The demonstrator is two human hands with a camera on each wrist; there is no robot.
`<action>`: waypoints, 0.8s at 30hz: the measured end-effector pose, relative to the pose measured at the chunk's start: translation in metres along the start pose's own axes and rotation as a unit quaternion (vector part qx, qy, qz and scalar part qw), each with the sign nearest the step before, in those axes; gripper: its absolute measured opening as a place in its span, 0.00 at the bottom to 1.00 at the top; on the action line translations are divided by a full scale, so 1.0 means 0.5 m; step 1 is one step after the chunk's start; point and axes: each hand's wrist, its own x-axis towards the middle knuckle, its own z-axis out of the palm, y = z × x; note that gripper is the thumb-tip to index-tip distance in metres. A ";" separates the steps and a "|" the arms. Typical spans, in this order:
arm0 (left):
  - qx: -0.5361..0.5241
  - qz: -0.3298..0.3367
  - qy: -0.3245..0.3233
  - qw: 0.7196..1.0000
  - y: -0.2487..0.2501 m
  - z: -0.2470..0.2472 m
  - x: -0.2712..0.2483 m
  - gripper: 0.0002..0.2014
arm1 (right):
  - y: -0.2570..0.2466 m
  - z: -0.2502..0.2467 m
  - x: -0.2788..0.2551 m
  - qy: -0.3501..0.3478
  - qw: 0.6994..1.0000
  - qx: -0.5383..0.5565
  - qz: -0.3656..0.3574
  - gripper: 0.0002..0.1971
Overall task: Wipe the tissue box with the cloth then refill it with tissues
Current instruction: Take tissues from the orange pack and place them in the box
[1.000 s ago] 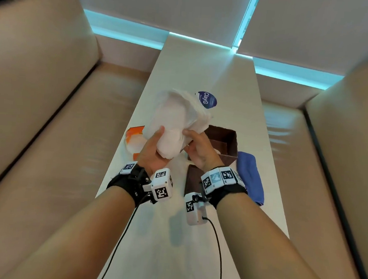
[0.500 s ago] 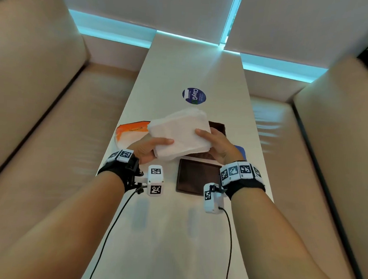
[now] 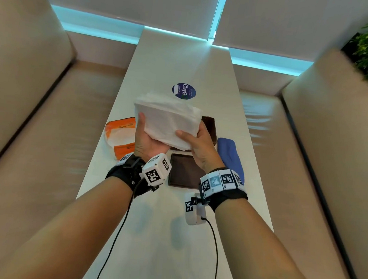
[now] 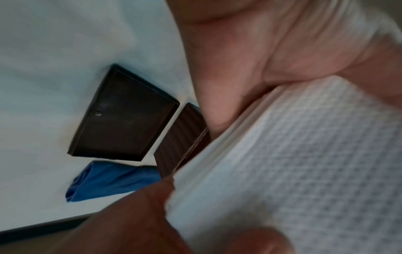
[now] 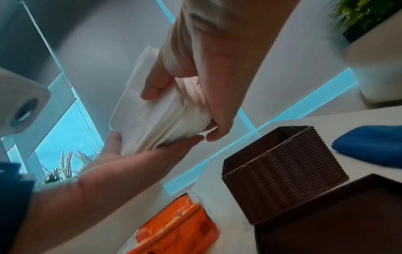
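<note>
Both your hands, left hand and right hand, grip the tissue stack; refilling underway (judging). Lower it into the open tissue box at two o'clock.

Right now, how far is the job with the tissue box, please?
The wiping looks finished: the folded blue cloth lies aside on the white table. The brown ribbed tissue box stands open, its flat brown lid beside it. Both hands, left hand and right hand, hold the white tissue stack above it. Left: insert the stack, then close the lid.
</note>
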 end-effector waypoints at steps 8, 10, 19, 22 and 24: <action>0.045 0.002 -0.032 0.998 -0.003 0.014 -0.005 0.31 | -0.007 -0.002 -0.013 0.027 0.992 -0.116 -0.037 0.39; 0.043 -0.001 -0.017 0.999 -0.003 0.012 -0.002 0.36 | -0.007 -0.005 -0.010 0.024 0.989 -0.136 -0.044 0.37; 0.010 -0.058 0.071 0.996 -0.015 0.011 0.012 0.58 | 0.009 -0.005 -0.003 0.060 0.989 -0.134 -0.034 0.38; 0.040 -0.096 0.076 0.992 -0.010 0.005 0.015 0.52 | 0.010 -0.017 0.004 0.034 0.996 -0.086 -0.010 0.39; 0.077 -0.099 0.098 0.987 0.001 -0.007 0.020 0.45 | 0.003 -0.039 0.012 0.020 0.998 -0.050 0.015 0.37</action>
